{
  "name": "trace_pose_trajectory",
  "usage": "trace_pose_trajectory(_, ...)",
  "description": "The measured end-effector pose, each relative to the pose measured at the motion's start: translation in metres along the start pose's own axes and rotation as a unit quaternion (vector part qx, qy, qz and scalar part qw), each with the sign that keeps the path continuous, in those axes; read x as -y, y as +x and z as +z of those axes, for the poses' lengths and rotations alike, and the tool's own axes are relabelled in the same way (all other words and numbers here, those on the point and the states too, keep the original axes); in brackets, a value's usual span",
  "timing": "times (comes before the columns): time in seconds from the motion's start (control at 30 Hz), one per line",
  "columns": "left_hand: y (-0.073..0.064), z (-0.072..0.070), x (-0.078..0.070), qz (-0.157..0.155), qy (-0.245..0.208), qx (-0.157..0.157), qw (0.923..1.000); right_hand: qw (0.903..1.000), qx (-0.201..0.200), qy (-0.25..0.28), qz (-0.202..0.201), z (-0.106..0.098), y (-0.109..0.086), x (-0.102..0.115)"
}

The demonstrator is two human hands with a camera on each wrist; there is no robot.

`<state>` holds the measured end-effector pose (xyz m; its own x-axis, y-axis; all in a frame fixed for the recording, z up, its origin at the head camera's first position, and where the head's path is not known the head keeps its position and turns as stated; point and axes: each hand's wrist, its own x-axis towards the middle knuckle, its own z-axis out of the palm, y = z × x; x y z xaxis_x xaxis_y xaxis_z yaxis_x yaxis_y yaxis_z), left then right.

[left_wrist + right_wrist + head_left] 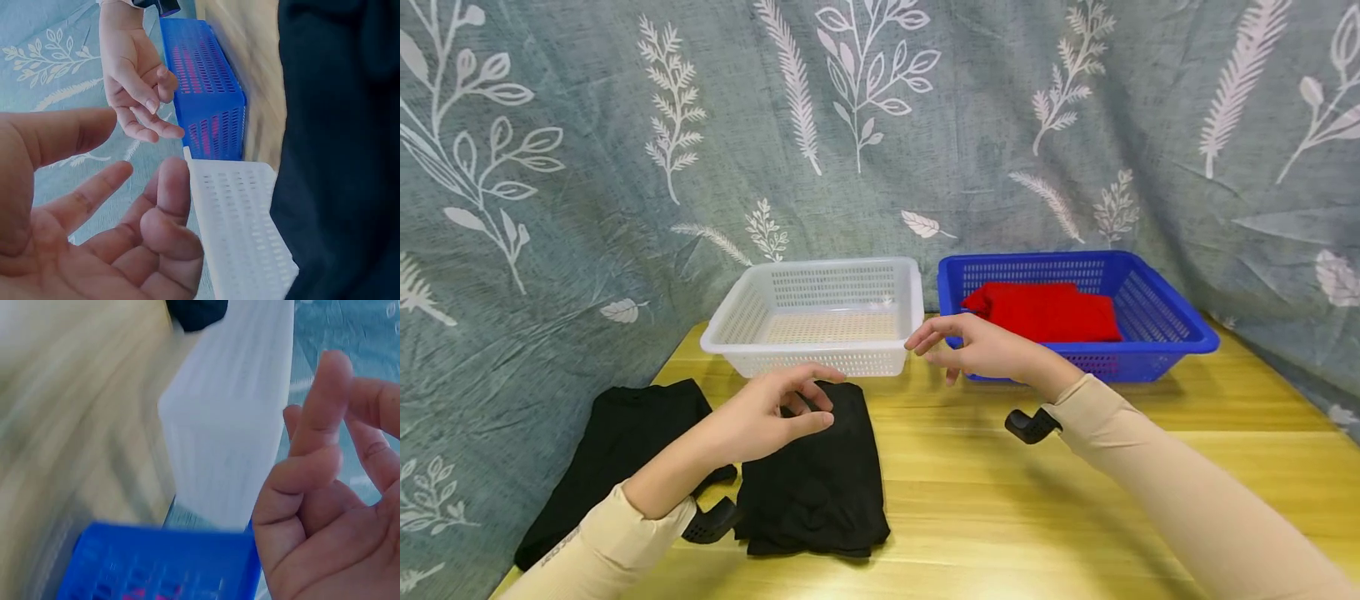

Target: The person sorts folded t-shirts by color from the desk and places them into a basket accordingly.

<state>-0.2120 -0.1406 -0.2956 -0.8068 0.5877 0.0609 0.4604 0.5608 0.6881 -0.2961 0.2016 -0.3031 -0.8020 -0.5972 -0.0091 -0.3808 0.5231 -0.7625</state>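
My left hand [782, 412] hovers over a folded black garment [812, 492], fingers loosely bent with nothing held in them. Just behind that garment stands a white plastic basket [814, 348] with nothing inside. My right hand [981, 346] is in the air at the near left corner of a blue basket [1180, 333], its fingers relaxed and empty. Folded red cloth [1052, 312] lies in the blue basket. In the left wrist view, the right hand [137, 81] shows beside the blue basket [209, 94], above the white one [237, 219].
A second black garment [625, 442] lies at the left of the wooden table [970, 500], partly behind my left forearm. A grey-green curtain [880, 200] with white leaf prints hangs close behind the baskets and along both sides.
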Motion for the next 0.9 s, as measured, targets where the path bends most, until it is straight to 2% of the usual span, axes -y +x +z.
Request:
trace_pose_trajectory(0.2,-0.033,0.005,0.007,-0.013,-0.025,0.008,0.9996,0.9985,0.045,0.011,-0.027,0.026,0.011,0.009)
trace_pose_trajectory(0.47,-0.068,0.024,0.026,-0.032,-0.076,0.029,0.9962,0.9949,0.084,0.005,-0.056,0.055,0.034,0.01)
trace_pose_trajectory(0.57,-0.077,0.029,0.031,-0.037,-0.087,0.034,0.9949,0.9933,0.09,0.005,-0.072,0.065,0.043,0.01)
trace_pose_trajectory(0.67,-0.083,0.033,0.034,-0.058,-0.1,0.037,0.9926,0.9915,0.097,-0.008,-0.087,0.075,0.052,0.011)
trace_pose_trajectory(0.9,-0.092,0.039,0.042,-0.077,-0.118,0.038,0.9893,0.9915,0.102,-0.044,-0.069,0.09,0.063,0.015)
